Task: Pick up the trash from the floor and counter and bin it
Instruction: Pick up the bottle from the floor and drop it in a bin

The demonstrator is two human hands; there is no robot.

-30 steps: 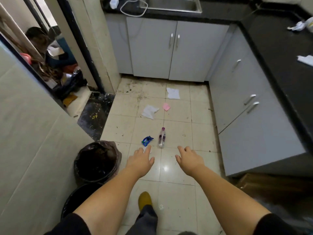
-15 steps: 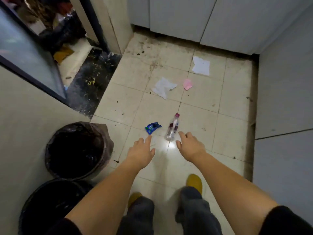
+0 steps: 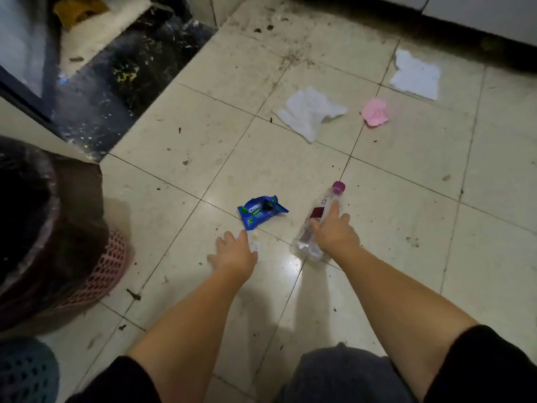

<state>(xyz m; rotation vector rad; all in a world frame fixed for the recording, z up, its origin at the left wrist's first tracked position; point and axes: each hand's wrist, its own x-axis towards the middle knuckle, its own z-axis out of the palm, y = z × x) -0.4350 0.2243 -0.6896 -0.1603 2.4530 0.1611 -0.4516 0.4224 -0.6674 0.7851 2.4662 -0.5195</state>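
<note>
A clear plastic bottle (image 3: 323,203) with a magenta cap lies on the tiled floor. My right hand (image 3: 334,235) is down on its middle, thumb on one side and fingers over the top. A blue Oreo wrapper (image 3: 261,212) lies just left of the bottle. My left hand (image 3: 234,253) hovers with spread fingers over a small white scrap (image 3: 256,246) in front of the wrapper. Farther off lie a crumpled white tissue (image 3: 311,112), a pink paper scrap (image 3: 374,112) and another white tissue (image 3: 415,75). The pink mesh bin (image 3: 98,271) with a dark liner stands at the left.
A blue mesh basket (image 3: 26,373) sits at the bottom left beside the bin. A dark stone threshold (image 3: 116,82) leads out at the upper left. White cabinet fronts (image 3: 479,10) run along the far edge. My knee (image 3: 340,373) is low in view; the floor is gritty.
The view has dropped close to the floor. My right hand has moved forward onto the bottle, and my left hand has come down near the white scrap by the wrapper.
</note>
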